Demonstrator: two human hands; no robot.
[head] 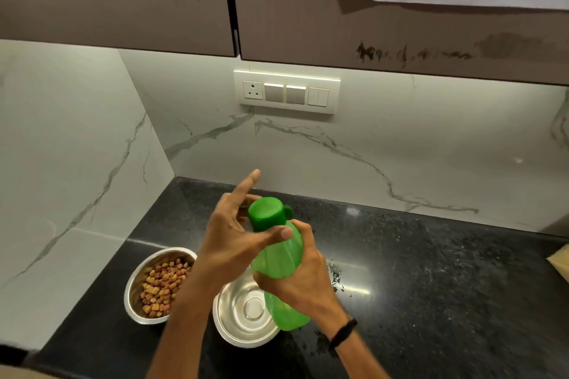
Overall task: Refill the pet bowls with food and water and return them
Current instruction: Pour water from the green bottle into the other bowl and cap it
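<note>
Our right hand (pixel 303 274) clamps the translucent green plastic bottle (pixel 278 258) while our open left hand (pixel 234 237) holds nothing beside its cap (pixel 266 212); uncapping tilted could splash past the empty steel bowl (pixel 246 314).

Shiny steel bowls (pixel 246 311); translucent green plastic bottle (pixel 281 258); glossy speckled black stone counter (pixel 431 271).
</note>
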